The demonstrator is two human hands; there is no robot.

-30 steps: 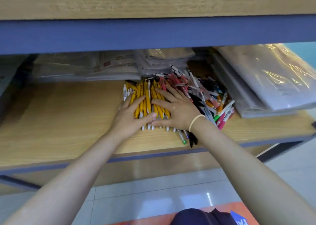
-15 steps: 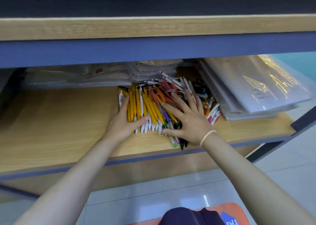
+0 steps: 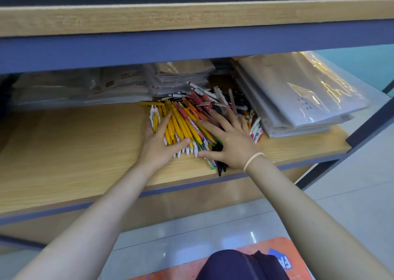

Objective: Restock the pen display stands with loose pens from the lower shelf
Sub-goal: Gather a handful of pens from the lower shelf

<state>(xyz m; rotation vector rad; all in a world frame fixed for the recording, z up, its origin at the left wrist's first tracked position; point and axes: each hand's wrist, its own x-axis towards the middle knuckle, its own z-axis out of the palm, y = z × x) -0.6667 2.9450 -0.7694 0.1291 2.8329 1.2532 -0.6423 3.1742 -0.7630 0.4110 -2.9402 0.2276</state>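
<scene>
Hands on the lower shelf (image 3: pixel 64 151), both flat with fingers straight | left hand (image 3: pixel 158 143) presses the pen pile's left edge, thumb across the yellow pens (image 3: pixel 181 128) | right hand (image 3: pixel 229 141) spread over the pile's right half | pen pile (image 3: pixel 202 113) lies between and beneath them | plastic-wrapped packs (image 3: pixel 298 94) beyond the pile.

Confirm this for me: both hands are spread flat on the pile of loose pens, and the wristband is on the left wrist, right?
Not quite. The head view shows the wristband on the right wrist. The left hand and right hand do lie spread on the loose pens.
</scene>
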